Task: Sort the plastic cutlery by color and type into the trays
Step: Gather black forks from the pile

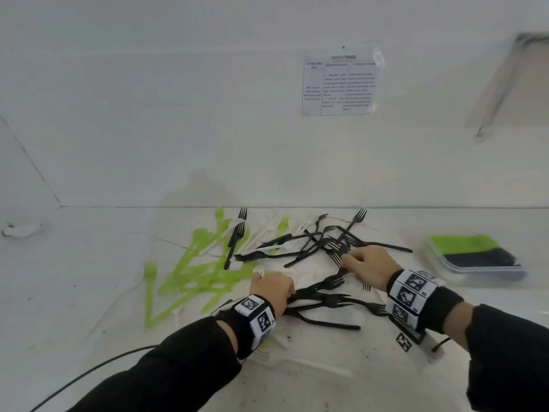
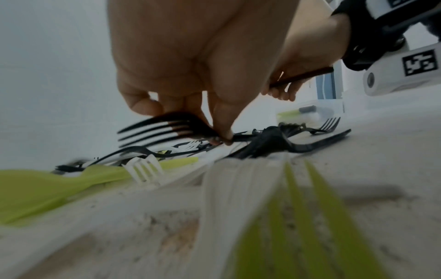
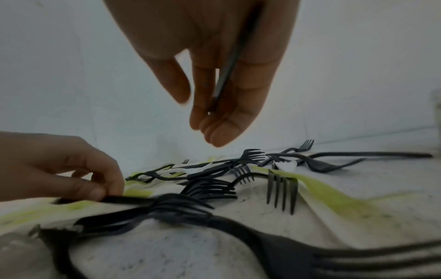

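Note:
A mixed heap of plastic forks lies on the white table (image 1: 89, 292). Green forks (image 1: 193, 272) lie to the left, black forks (image 1: 315, 242) in the middle, and white forks (image 1: 267, 230) among them. My left hand (image 1: 274, 288) pinches a bundle of black forks (image 1: 320, 295) at the handles; the left wrist view shows the fork tines (image 2: 152, 128) beside my thumb. My right hand (image 1: 350, 260) grips one black fork (image 3: 226, 75) along its fingers, just above the heap. Stacked clear trays (image 1: 472, 254), showing green and black inside, stand at the right.
A white wall rises directly behind the heap, with a printed sheet (image 1: 340, 84) stuck on it. A black cable (image 1: 89, 373) runs across the near left of the table. A small white object (image 1: 20, 228) lies at the far left.

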Tool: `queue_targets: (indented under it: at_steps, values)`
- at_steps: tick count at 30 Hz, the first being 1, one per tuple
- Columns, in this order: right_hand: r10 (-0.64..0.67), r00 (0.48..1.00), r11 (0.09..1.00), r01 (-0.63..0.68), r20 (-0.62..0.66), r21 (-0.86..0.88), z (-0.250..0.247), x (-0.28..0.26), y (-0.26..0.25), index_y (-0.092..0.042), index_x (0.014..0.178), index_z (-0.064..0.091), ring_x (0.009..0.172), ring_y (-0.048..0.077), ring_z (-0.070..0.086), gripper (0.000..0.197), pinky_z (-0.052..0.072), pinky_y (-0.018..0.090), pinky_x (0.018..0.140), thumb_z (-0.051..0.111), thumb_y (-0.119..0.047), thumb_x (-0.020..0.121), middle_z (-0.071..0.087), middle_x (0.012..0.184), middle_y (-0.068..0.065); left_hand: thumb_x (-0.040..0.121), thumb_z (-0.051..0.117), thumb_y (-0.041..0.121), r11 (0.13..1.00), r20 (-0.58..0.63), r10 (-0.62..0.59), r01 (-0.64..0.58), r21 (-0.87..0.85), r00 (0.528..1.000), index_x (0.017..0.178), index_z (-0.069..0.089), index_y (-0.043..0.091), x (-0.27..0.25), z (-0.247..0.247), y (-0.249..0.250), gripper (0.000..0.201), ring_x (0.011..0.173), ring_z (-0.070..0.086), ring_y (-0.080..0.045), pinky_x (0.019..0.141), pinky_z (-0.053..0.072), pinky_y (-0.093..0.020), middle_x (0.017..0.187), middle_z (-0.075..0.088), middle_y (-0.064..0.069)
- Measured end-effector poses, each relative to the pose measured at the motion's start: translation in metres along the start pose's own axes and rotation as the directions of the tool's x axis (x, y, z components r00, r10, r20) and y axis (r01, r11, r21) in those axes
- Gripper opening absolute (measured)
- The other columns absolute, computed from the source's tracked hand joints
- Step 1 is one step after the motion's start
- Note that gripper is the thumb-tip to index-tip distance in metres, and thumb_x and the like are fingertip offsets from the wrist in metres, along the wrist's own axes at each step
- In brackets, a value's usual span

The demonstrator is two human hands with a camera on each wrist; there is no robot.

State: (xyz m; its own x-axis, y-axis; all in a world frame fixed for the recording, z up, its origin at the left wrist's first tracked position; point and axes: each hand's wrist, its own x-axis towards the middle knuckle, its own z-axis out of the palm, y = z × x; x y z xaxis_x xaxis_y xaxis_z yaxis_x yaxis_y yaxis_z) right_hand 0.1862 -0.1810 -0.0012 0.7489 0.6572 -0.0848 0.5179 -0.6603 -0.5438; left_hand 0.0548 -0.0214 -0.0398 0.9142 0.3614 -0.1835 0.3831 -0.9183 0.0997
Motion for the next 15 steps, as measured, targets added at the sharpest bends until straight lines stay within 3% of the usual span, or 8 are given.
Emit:
queue_targets:
  at_steps: [2,5,7,10,12,13,15]
  values:
    - [0.025,0.999,0.984,-0.017,-0.044,0.175,0.001,-0.003,0.003,-0.018,0.089,0.054,0.061,0.02,0.054,0.016,0.043,0.02,0.053,0.042,-0.008,0.094,0.06,0.078,0.009,0.091,0.039,0.007,0.997,-0.061,-0.014,0.009,-0.08,0.998,0.12,0.05,0.014,-0.003,-0.002,0.0,0.032,0.115,0.05,-0.026,0.1,0.035,-0.037,0.123,0.052,-0.008]
    - [0.047,0.985,0.98,-0.013,-0.169,0.197,0.004,-0.004,0.005,-0.017,0.105,0.04,0.07,0.021,0.051,0.016,0.037,0.017,0.053,0.042,-0.006,0.094,0.059,0.084,0.01,0.095,0.033,0.012,0.913,-0.061,-0.129,0.094,-0.397,0.99,0.116,0.045,0.008,-0.005,-0.002,-0.001,0.024,0.098,0.057,-0.031,0.081,0.044,-0.035,0.11,0.059,-0.015]
    - [0.101,0.98,0.979,-0.068,-0.169,0.191,0.005,-0.003,0.003,-0.015,0.106,0.043,0.07,0.018,0.049,0.011,0.033,0.016,0.053,0.045,-0.016,0.095,0.055,0.081,0.005,0.097,0.031,0.018,0.832,-0.084,-0.205,0.128,-0.54,0.975,0.111,0.047,0.007,-0.005,-0.002,0.001,0.024,0.086,0.056,-0.031,0.076,0.044,-0.034,0.102,0.061,-0.018]
    - [0.172,0.984,0.968,-0.162,-0.038,0.191,0.01,-0.002,-0.001,-0.009,0.097,0.058,0.065,0.017,0.048,0.018,0.032,0.019,0.049,0.049,-0.025,0.093,0.051,0.071,0.001,0.099,0.032,0.023,0.71,-0.123,-0.247,0.093,-0.698,0.961,0.106,0.055,0.005,-0.006,-0.001,0.004,0.03,0.081,0.052,-0.028,0.074,0.039,-0.032,0.098,0.062,-0.018]
    - [0.21,0.977,0.917,-0.209,0.034,0.339,0.011,0.0,-0.007,-0.006,0.096,0.061,0.049,0.014,0.039,0.028,0.029,0.02,0.042,0.046,-0.031,0.094,0.047,0.062,0.001,0.099,0.038,0.019,0.712,-0.18,-0.154,-0.017,-0.702,0.972,0.107,0.059,0.01,-0.006,0.001,0.006,0.025,0.085,0.051,-0.02,0.075,0.039,-0.026,0.103,0.062,-0.011]
    - [0.226,0.971,0.863,-0.237,0.078,0.446,0.011,0.001,-0.013,-0.009,0.095,0.06,0.044,0.012,0.034,0.032,0.026,0.019,0.04,0.043,-0.036,0.095,0.047,0.061,0.002,0.097,0.042,0.018,0.745,-0.226,-0.1,-0.078,-0.662,0.969,0.106,0.062,0.015,-0.006,0.004,0.005,0.022,0.09,0.05,-0.017,0.082,0.04,-0.027,0.104,0.058,-0.006]
    - [0.219,0.957,0.754,-0.29,0.191,0.589,0.008,0.002,-0.025,-0.014,0.091,0.059,0.038,0.009,0.028,0.038,0.02,0.016,0.04,0.039,-0.046,0.095,0.05,0.059,0.003,0.094,0.05,0.023,0.872,-0.344,-0.051,-0.126,-0.473,0.937,0.1,0.065,0.03,-0.007,0.006,0.004,0.018,0.098,0.039,-0.013,0.09,0.028,-0.027,0.102,0.043,0.006]
